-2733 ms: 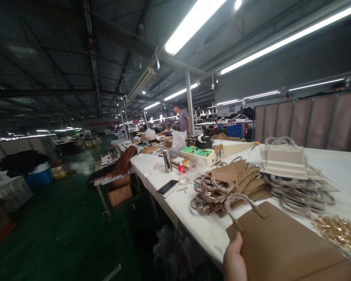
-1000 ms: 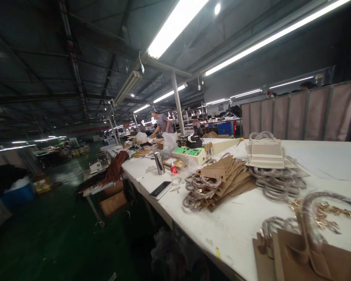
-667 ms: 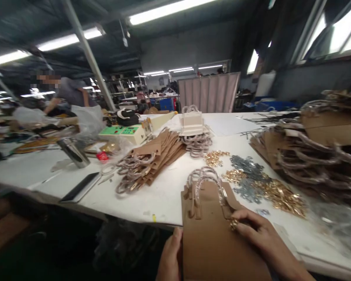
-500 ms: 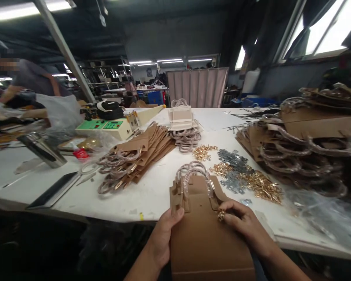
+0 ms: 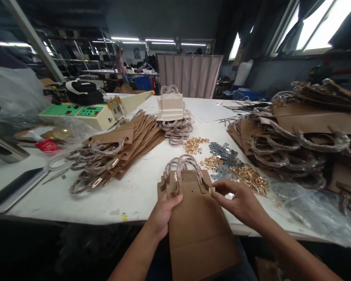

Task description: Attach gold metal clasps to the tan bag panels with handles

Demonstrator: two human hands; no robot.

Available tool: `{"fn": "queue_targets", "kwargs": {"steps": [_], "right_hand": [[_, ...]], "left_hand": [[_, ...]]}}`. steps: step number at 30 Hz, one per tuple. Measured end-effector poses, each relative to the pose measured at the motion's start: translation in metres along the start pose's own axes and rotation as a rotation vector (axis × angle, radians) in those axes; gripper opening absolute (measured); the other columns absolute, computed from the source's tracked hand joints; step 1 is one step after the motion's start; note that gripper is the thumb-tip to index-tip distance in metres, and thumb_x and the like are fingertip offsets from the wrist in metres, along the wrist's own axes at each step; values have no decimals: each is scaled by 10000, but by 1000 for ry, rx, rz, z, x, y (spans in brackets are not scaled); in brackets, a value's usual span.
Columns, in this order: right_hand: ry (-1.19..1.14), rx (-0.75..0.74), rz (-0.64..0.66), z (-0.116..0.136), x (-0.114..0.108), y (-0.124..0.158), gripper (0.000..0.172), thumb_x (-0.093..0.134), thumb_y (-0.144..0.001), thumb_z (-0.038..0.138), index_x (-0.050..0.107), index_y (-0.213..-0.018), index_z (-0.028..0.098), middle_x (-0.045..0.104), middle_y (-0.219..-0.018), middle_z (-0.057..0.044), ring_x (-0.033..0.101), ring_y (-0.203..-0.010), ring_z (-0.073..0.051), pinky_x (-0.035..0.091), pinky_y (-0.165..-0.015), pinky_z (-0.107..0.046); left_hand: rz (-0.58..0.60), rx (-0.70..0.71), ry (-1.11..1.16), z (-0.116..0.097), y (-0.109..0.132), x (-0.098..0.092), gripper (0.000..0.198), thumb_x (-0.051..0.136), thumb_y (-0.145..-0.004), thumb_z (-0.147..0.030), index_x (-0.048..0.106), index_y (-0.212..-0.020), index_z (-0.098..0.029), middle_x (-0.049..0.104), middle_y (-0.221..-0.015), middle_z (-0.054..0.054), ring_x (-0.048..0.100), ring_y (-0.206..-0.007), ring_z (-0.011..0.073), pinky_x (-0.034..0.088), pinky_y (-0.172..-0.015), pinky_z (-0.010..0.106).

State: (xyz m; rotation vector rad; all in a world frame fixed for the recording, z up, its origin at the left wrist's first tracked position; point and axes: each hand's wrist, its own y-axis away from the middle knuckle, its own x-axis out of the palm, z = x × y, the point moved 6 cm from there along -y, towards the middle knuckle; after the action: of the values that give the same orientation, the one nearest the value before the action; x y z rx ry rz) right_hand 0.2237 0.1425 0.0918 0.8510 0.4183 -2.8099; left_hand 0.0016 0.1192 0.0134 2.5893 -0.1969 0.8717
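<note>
A brown bag piece (image 5: 200,230) with plastic-wrapped handles (image 5: 188,160) leans over the table's front edge. My left hand (image 5: 162,214) grips its left side, thumb on the front face and fingers hidden behind. Between the thumb and fingers of my right hand (image 5: 239,200) are small gold metal fittings (image 5: 211,190), close to the base of the right handle. Just beyond lie loose gold fittings (image 5: 253,180) and a heap of small grey metal plates (image 5: 224,154).
Brown bag pieces (image 5: 131,140) are stacked to the left, with a larger stack (image 5: 316,121) on the right. Beige pieces (image 5: 172,104) stand at the back. A green-topped machine (image 5: 76,112), a tape ring (image 5: 58,163), a dark flat case (image 5: 14,189) and clear plastic (image 5: 316,207) surround the white table (image 5: 134,207).
The view has shifted, and the bag piece now tilts, its upper end turned left. My right hand has brought the gold fittings up beside the right handle's base. My left hand keeps its grip.
</note>
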Motion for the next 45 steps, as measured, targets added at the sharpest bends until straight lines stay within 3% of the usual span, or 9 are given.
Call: {"fn": "queue_targets", "kwargs": {"steps": [3,6,12,22,33,40,45], "right_hand": [[30,-56,122,0,25,-19,160,644,-901,314,747,-991,231,758,-888,-12,691,-785,-202,509,-709,-298],[88,-118,207,-9,41,-36,194,613,-938,283,740,-1076,232,760,-1016,-34,687,-904,-220,508,-809,-327],[122,-205,329,-16,49,-47,228,570,-984,252,724,-1151,243,739,-1110,-53,669,-1035,-239,495,-924,-350],[260,-264,378,-16,58,-48,251,563,-1011,250,720,-1207,262,720,-1116,-60,668,-1008,-238,510,-918,-347],[356,-393,404,-24,75,-50,294,522,-1023,247,718,-1241,214,707,-1068,-110,679,-925,-247,537,-799,-325],[227,-385,424,-27,73,-51,300,544,-1026,258,717,-1267,213,721,-1106,-101,678,-979,-233,537,-842,-309],[185,-278,390,-31,68,-60,241,653,-934,174,753,-1143,239,749,-1057,-54,683,-965,-227,515,-853,-314]], "left_hand": [[-13,12,9,1,-6,-3,449,809,-809,-255,683,-1218,-120,770,-1122,172,759,-935,298,591,-904,417],[-8,17,33,4,-11,-6,452,808,-806,-254,680,-1218,-117,771,-1113,173,759,-935,296,592,-893,407],[-12,3,32,8,-16,-12,427,781,-825,-259,691,-1210,-97,773,-1095,187,759,-939,312,601,-847,394],[-28,-19,71,9,-18,-13,427,783,-808,-228,699,-1207,-100,781,-1061,173,765,-907,297,609,-838,380],[-62,-45,79,10,-21,-14,443,783,-781,-191,697,-1205,-95,784,-1044,177,765,-903,310,616,-835,400],[-83,-65,81,12,-23,-17,429,779,-789,-200,699,-1199,-102,780,-1062,181,766,-899,298,613,-822,380],[-104,-85,98,10,-23,-16,447,770,-795,-173,686,-1229,-108,777,-1082,184,769,-905,307,619,-826,401]]}}
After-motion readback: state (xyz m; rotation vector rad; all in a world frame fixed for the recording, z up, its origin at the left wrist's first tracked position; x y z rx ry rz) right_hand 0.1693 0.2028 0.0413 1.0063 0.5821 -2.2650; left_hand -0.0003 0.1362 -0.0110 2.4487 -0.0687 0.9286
